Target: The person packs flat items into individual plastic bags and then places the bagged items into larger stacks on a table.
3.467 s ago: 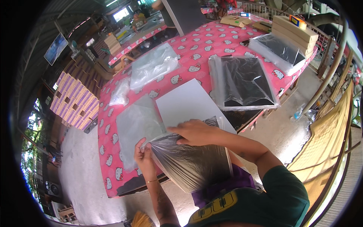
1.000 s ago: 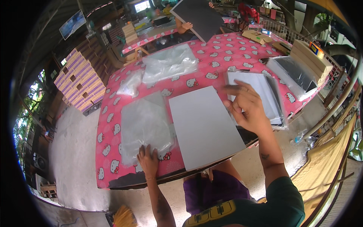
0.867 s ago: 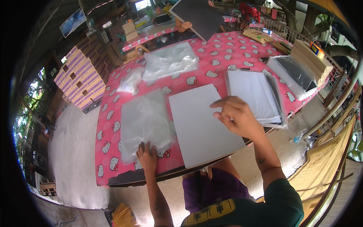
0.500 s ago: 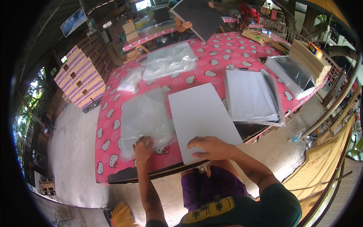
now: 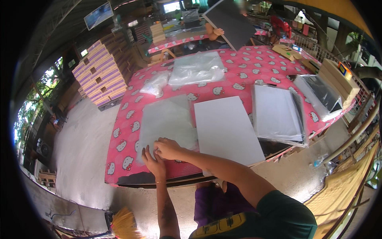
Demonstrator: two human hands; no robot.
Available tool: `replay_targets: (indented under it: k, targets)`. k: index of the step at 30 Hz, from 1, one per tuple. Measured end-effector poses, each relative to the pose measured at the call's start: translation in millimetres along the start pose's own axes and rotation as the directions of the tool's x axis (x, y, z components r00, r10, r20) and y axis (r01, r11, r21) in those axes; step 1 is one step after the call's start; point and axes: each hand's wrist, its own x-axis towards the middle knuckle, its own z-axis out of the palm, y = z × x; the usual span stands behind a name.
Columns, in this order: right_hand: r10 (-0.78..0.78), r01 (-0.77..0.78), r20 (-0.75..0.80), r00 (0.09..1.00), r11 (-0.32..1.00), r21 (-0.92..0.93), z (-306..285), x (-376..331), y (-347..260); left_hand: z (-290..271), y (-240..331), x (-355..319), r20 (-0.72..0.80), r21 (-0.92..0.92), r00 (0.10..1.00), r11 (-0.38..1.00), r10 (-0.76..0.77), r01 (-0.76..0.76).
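A flat stack of clear plastic sleeves [image 5: 167, 115] lies before me on the pink patterned table cover. Both my hands meet at its near edge. My left hand [image 5: 154, 164] has bent fingers at the sleeve's edge, pinching it. Close against it, my right hand [image 5: 168, 148] is closed with curled fingers on the same edge; its fingertips are partly hidden. My right forearm crosses over the lower part of a white rectangular board [image 5: 225, 125], which lies flat to the right of the sleeves.
Plastic-wrapped white sheets [image 5: 276, 113] lie right of the board. Beyond are a wrapped black pack [image 5: 320, 93], cardboard boxes [image 5: 338, 79], more clear plastic [image 5: 197, 67] and a crumpled bag [image 5: 155, 83]. Across the table a person holds a black panel [image 5: 230, 26]. Stacked cartons [image 5: 99, 75] stand left.
My right hand has moved left, off the white board, to join my left hand at the sleeves' near edge. The whole view has shifted slightly. The other person's black panel is still held up.
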Motion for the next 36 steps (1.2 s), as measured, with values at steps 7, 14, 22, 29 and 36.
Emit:
replay_targets:
  k: [7, 14, 22, 29, 36]
  targets:
    - [0.120, -0.098, 0.233, 0.965, 0.990, -0.105, 54, 33, 24, -18, -13, -7, -0.106, 0.193, 0.994, 0.981, 0.038, -0.016]
    - [0.693, -0.330, 0.354, 0.627, -0.176, 0.928, 10, 70, 129, 6, 16, -5, 0.098, 0.073, 0.966, 0.966, 0.241, -0.248]
    - [0.663, 0.163, 0.001, 0.748, -0.185, 0.969, -109, 28, 149, 12, -15, -11, 0.400, 0.342, 0.908, 0.898, 0.126, -0.276]
    - [0.312, -0.190, 0.085, 0.946, 0.325, 0.926, -111, -42, 29, -2, 42, -2, 0.159, -0.509, 0.983, 0.846, -0.090, 0.160]
    - [0.328, 0.084, -0.114, 0.938, 0.104, 0.991, -108, -88, 4, -8, 111, 0, 0.456, -0.627, 0.890, 0.709, -0.001, 0.322]
